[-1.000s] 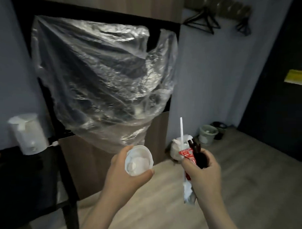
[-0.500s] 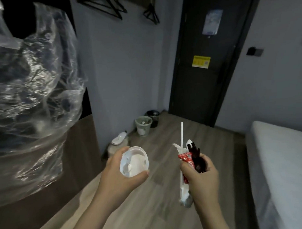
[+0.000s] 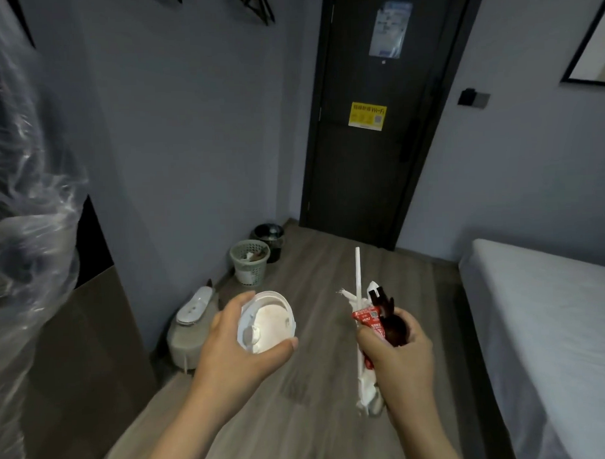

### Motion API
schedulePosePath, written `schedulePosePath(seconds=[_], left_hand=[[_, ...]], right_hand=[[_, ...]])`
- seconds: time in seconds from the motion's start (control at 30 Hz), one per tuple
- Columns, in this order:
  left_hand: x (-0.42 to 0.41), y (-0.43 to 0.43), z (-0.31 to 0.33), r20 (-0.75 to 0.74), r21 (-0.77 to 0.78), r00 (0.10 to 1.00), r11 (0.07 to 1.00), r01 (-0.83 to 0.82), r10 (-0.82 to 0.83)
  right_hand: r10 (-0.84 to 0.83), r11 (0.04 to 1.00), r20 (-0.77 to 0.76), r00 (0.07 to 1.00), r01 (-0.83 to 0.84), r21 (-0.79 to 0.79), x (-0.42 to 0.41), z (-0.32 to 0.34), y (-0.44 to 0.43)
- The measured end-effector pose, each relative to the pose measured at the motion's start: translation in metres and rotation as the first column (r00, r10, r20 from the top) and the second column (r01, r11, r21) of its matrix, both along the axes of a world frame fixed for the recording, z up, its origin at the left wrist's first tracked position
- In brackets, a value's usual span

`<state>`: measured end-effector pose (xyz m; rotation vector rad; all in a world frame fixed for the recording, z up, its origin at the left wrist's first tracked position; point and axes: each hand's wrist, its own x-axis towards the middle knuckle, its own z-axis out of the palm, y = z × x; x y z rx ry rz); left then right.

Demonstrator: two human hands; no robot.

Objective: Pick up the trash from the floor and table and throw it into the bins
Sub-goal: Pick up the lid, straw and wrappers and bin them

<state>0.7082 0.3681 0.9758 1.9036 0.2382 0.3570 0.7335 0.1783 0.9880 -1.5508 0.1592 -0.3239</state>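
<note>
My left hand (image 3: 236, 348) grips a white plastic cup lid (image 3: 268, 325), its open side facing me. My right hand (image 3: 398, 360) grips a bundle of trash: a long white straw (image 3: 358, 275) pointing up, a red ketchup packet (image 3: 367, 318), a dark brown plastic utensil (image 3: 388, 312) and crumpled white wrapper (image 3: 366, 392) hanging below the fist. Two bins stand on the floor by the left wall ahead: a pale green mesh bin (image 3: 250, 262) with trash inside, and a black bin (image 3: 269, 235) behind it, near the door.
A white and grey appliance (image 3: 191, 322) sits on the floor against the wall, before the bins. Clear plastic sheeting (image 3: 22, 211) hangs at left over a wooden cabinet (image 3: 82, 357). A bed (image 3: 544, 324) fills the right side. A dark door (image 3: 369, 124) closes the far end.
The view has swung right and moved forward, away from the plastic-covered cabinet toward the door and bins. Both hands keep their holds.
</note>
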Motion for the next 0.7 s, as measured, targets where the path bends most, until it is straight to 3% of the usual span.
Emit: schedulePosePath(seconds=[0.7], left_hand=[[0.356, 0.049, -0.013, -0.032, 0.047, 0.996, 0.995, -0.086, 0.088]], right_hand=[[0.153, 0.988, -0.055, 0.987, -0.153, -0.004, 0.400, -0.029, 0.044]])
